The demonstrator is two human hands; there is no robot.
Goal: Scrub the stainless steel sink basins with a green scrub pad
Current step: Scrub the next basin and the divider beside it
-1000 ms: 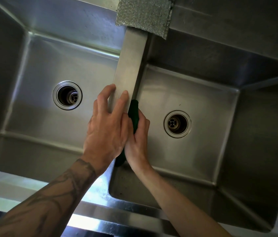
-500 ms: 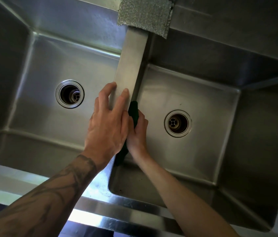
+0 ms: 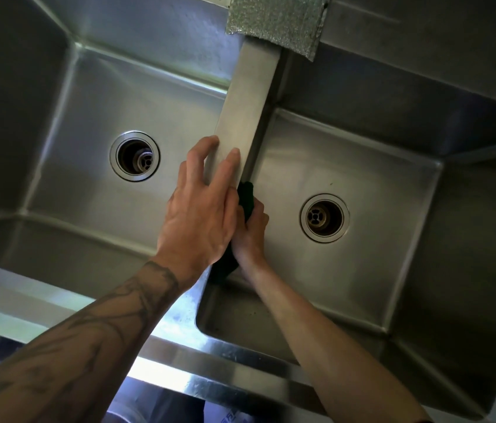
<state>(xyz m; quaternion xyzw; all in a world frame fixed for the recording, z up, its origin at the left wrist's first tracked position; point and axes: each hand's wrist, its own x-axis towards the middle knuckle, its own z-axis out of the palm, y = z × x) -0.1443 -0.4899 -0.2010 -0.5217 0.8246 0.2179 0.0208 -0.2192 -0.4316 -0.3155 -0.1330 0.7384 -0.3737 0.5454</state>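
Both hands meet at the divider [image 3: 248, 96] between the two basins. The right hand [image 3: 251, 236] reaches down into the right basin [image 3: 371, 184] with its fingers curled round the scrub pad [image 3: 246, 196], holding it flat against that basin's side of the divider. The pad is a dark green, rough-looking sheet. One end shows above the knuckles and the other pokes out below the wrist near the front corner, while the middle is hidden behind the hands. The left hand [image 3: 201, 221], on a tattooed forearm, lies wide on the flat top of the divider. Its fingers are straight and spread, one over the edge toward the left basin [image 3: 88, 123], and it grips nothing. The divider is a long, narrow strip of brushed steel with a dull sheen. Both basins are square-cornered steel boxes with sloped, streaky walls. Each has a round drain with a bright ring, the left drain [image 3: 134, 156] and the right drain [image 3: 324, 218]. A silvery cloth [image 3: 274, 22] with a pebbled surface hangs over the far end of the divider. The front rim [image 3: 42, 297] of the sink catches a bright band of light. Compared with half a second ago little differs: the left hand keeps its place on the divider, and the pad sits on about the same stretch of wall.
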